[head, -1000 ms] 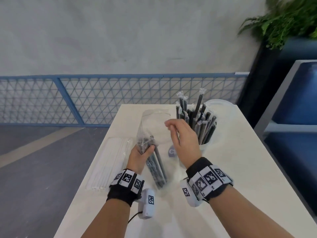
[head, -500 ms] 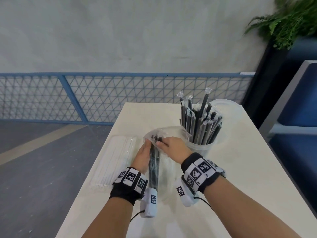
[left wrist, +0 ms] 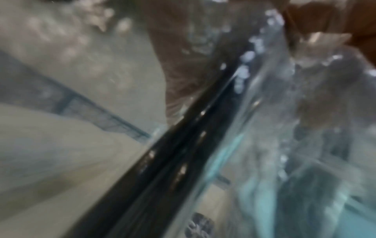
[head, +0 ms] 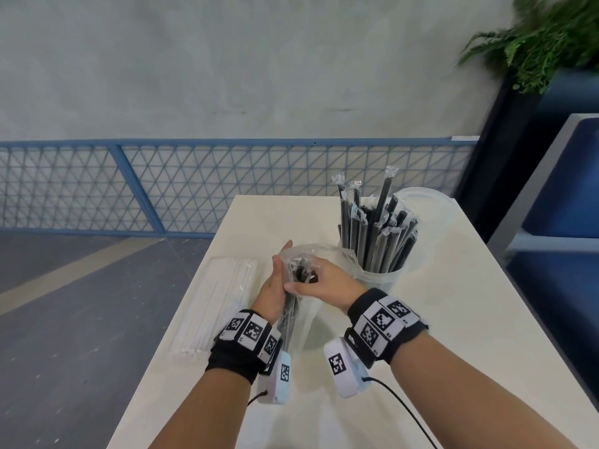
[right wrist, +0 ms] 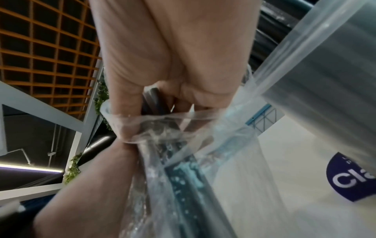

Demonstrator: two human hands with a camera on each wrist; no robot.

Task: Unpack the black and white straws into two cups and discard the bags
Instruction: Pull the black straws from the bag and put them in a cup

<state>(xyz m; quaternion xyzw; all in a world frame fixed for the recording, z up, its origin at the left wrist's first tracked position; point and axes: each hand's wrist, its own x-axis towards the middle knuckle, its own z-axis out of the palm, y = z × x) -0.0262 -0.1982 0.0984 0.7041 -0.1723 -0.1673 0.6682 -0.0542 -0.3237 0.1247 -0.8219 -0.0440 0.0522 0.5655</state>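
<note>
My left hand (head: pixel 274 288) grips the clear bag (head: pixel 299 322) upright so my right hand (head: pixel 324 281), reaching in, pinches black straws (head: pixel 299 270) free for the cup (head: pixel 377 273).

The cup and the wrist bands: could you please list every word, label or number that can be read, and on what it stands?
"Cl", cut off by the frame edge: white letters on the dark blue round label on the clear plastic cup.
Small letters above it: too small to read.
Square black-and-white code tags on the wrist bands: patterns, and tiny marks too small to read.
</note>
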